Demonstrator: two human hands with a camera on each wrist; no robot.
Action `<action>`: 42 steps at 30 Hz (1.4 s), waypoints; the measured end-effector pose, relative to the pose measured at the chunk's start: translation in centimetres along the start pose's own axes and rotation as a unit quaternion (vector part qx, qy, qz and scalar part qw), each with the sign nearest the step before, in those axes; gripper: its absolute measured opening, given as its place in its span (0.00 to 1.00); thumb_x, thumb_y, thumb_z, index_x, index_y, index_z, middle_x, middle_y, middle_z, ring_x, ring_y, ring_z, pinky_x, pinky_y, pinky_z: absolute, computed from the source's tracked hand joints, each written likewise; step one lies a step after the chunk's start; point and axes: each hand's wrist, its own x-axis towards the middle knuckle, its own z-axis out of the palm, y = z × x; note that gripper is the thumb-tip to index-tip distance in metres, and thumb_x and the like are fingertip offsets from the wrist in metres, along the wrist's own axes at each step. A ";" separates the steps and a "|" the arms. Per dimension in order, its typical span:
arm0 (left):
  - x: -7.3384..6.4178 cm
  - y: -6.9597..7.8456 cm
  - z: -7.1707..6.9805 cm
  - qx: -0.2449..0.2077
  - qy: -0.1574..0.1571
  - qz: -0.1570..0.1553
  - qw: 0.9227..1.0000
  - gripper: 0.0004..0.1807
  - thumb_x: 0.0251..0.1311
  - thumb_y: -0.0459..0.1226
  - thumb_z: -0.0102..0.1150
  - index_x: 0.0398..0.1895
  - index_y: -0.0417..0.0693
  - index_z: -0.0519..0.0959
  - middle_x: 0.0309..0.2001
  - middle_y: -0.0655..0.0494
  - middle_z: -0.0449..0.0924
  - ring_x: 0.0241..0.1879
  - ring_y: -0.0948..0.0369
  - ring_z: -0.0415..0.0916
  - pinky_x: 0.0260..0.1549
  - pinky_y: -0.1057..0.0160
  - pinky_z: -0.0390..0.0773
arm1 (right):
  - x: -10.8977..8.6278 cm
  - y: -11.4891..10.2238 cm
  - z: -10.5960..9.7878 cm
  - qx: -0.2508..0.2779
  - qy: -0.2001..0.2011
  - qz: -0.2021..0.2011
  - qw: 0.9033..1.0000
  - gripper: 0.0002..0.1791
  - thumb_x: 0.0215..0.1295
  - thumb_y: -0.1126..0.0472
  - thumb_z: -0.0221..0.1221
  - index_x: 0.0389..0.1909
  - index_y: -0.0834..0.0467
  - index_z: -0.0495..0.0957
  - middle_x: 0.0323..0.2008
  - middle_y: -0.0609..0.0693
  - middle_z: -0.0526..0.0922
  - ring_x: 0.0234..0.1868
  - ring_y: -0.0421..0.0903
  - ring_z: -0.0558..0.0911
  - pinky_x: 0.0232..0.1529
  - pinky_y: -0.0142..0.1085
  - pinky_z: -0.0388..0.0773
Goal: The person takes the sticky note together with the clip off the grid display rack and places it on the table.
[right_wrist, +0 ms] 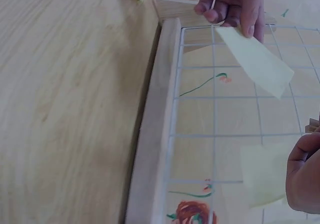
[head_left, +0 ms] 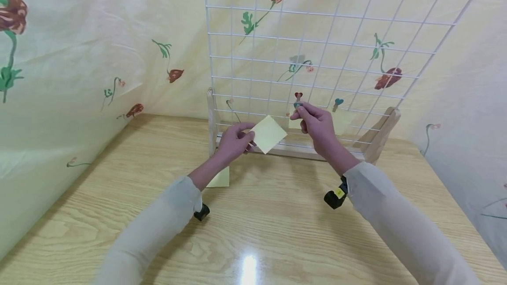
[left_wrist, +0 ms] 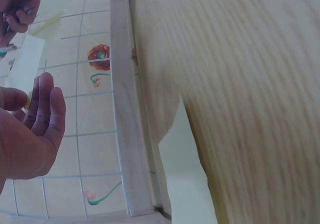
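My left hand (head_left: 234, 142) pinches a pale yellow paper note (head_left: 269, 134) by one corner, between thumb and fingers, in front of the white wire grid (head_left: 273, 61). To its right, my right hand (head_left: 317, 124) pinches a small clothespin with a teal heart (head_left: 297, 105); part of its wood (right_wrist: 312, 126) shows in the right wrist view. Just behind these fingers, a red-heart clothespin (head_left: 299, 96) is on the grid above a second note (head_left: 294, 123), partly covered by the hand. Further right, a teal-heart clothespin (head_left: 338, 102) is clipped above another note (head_left: 343, 121).
Wooden feet (head_left: 382, 135) and a wooden bar (head_left: 295, 150) support the grid on the wood-grain table (head_left: 253, 219). Another yellow note (head_left: 220, 178) lies on the table below the left forearm. Flower-patterned cloth (head_left: 170, 43) hangs behind and at the sides.
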 end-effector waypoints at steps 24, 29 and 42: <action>-1.7 -1.3 -1.4 0.123 -0.064 0.015 0.990 0.15 0.67 0.34 0.52 0.53 0.39 0.79 0.26 0.38 0.81 0.26 0.45 0.80 0.16 0.69 0.72 | -3.7 3.6 -4.4 -0.054 -0.010 0.048 0.997 0.17 0.74 0.60 0.49 0.55 0.67 0.73 0.23 0.37 0.81 0.21 0.35 0.67 0.22 0.25 0.65; -1.9 -1.6 -1.5 0.147 -0.092 0.015 0.985 0.16 0.67 0.35 0.51 0.55 0.38 0.78 0.27 0.37 0.80 0.30 0.40 0.80 0.14 0.72 0.65 | -4.4 4.3 -5.4 -0.064 -0.016 0.060 0.996 0.09 0.74 0.60 0.50 0.42 0.57 0.79 0.25 0.39 0.80 0.22 0.36 0.68 0.23 0.25 0.67; -2.4 -2.3 -1.2 0.209 -0.124 0.061 0.968 0.16 0.67 0.34 0.52 0.54 0.36 0.79 0.23 0.43 0.81 0.15 0.65 0.66 0.11 0.71 0.59 | -6.2 6.2 -6.8 -0.081 -0.008 0.091 0.993 0.19 0.74 0.61 0.50 0.53 0.74 0.72 0.23 0.39 0.80 0.22 0.35 0.67 0.23 0.26 0.65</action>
